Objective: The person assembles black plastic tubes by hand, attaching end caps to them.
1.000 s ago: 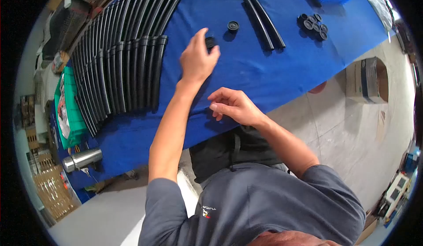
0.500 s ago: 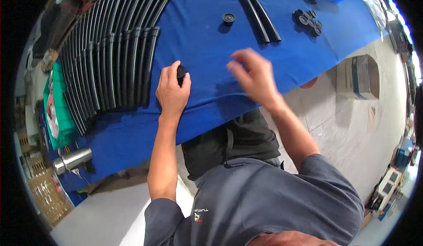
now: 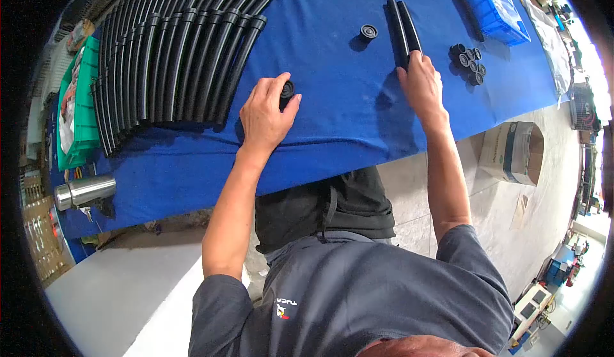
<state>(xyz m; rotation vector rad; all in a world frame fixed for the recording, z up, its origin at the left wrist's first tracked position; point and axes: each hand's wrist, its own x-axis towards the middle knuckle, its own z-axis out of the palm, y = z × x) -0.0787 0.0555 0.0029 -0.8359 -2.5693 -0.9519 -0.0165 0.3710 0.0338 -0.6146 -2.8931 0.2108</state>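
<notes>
My left hand [image 3: 267, 111] rests on the blue cloth [image 3: 339, 114] with its thumb and fingers curled round a black round cap [image 3: 287, 90], whose ringed top faces up. Farther right, my right hand [image 3: 423, 88] closes over the near end of a black tube [image 3: 410, 28]. A second black tube [image 3: 396, 28] lies alongside it, close to my thumb. Between the two hands and farther back stands a lone black cap [image 3: 368, 31]. Several more black caps [image 3: 472, 61] sit bunched to the right of my right hand.
Rows of black tubes [image 3: 182, 69] with collared ends cover the left side. Beyond them are a green crate [image 3: 86, 136] and a steel cylinder [image 3: 86, 192]. A blue bin [image 3: 511, 34] stands at the back right. Below the table edge sits a cardboard box [image 3: 511, 152].
My right hand has reached right and away from me, from above bare cloth onto the tube's near end. My left hand stays round its cap. The whole view has shifted somewhat.
</notes>
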